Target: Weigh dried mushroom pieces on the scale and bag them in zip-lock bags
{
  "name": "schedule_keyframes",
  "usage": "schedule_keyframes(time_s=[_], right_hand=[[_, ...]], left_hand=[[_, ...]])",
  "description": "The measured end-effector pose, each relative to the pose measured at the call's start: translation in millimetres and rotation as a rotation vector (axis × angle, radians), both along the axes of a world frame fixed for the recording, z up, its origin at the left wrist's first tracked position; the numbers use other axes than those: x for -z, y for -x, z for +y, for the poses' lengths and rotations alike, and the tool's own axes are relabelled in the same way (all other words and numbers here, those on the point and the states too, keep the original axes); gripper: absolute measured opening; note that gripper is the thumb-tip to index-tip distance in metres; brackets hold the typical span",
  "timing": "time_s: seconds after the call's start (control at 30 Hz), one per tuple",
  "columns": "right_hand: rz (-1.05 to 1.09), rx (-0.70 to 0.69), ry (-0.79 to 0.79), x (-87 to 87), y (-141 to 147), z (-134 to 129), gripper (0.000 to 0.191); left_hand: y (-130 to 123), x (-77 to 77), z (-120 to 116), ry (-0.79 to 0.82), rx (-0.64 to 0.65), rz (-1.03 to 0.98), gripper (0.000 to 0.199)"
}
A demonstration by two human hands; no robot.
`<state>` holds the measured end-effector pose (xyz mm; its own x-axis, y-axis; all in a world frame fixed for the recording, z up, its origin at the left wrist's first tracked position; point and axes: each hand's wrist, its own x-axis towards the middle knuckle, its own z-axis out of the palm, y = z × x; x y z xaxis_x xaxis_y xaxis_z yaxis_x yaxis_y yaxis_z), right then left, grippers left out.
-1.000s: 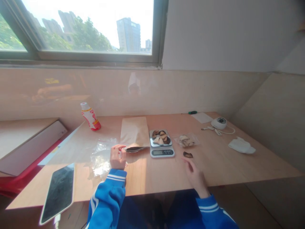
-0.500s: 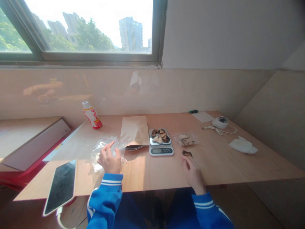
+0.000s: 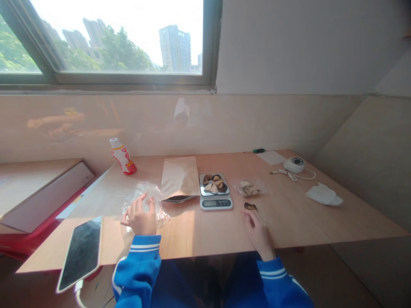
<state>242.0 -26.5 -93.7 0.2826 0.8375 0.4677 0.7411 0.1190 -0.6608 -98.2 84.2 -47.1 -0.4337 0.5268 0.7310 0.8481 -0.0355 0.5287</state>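
Note:
My left hand (image 3: 139,218) grips a crumpled clear plastic bag (image 3: 161,217), its fingers bunching the film on the wooden table (image 3: 205,231). To its right lies a kraft paper bag (image 3: 180,177), with a dark flat piece (image 3: 178,198) at its near edge. A digital kitchen scale (image 3: 215,203) carries a metal plate of dark-and-pale dried pieces (image 3: 213,183), possibly mushroom. My right hand (image 3: 258,236) rests with its fingers loosely curled. Its fingertips are just below a small dark piece (image 3: 250,206) on the table. Beyond that piece sits a small clear bag of pale pieces (image 3: 248,187).
A tablet (image 3: 80,254) with a white cable lies at the near left. Further back stand a red-and-white bottle (image 3: 122,156), a white round device (image 3: 293,164) with a cord, and a white cloth (image 3: 323,194). A sheet of paper (image 3: 271,157) and a green marker (image 3: 258,150) lie at the back.
My left hand has moved left and toward me, with the plastic bag now bunched in it. My right hand has crept closer to the small dark piece.

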Motion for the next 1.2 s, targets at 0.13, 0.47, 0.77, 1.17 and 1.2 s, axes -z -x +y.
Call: schedule_keyframes(time_s=[0.13, 0.47, 0.77, 1.17, 1.2], right_hand=[[0.286, -0.005, 0.003, -28.8, 17, 4, 0.028], [0.485, -0.394, 0.170, -108.6, 81, 58, 0.029], [0.654, -0.402, 0.217, -114.4, 76, 73, 0.039], [0.650, -0.340, 0.274, -87.7, 81, 92, 0.025], [0.615, -0.326, 0.271, -84.8, 78, 93, 0.025]], left_hand=[[-29, -26.9, -17, -0.165, 0.245, 0.029, 0.025], [-112, -33.1, -29, -0.055, 0.951, 0.010, 0.016], [-107, -4.8, -3, -0.287, 0.847, -0.054, 0.020], [-108, 18.8, 5, -0.365, 0.728, -0.297, 0.021], [-110, 19.2, 5, -0.385, 0.715, -0.343, 0.019]])
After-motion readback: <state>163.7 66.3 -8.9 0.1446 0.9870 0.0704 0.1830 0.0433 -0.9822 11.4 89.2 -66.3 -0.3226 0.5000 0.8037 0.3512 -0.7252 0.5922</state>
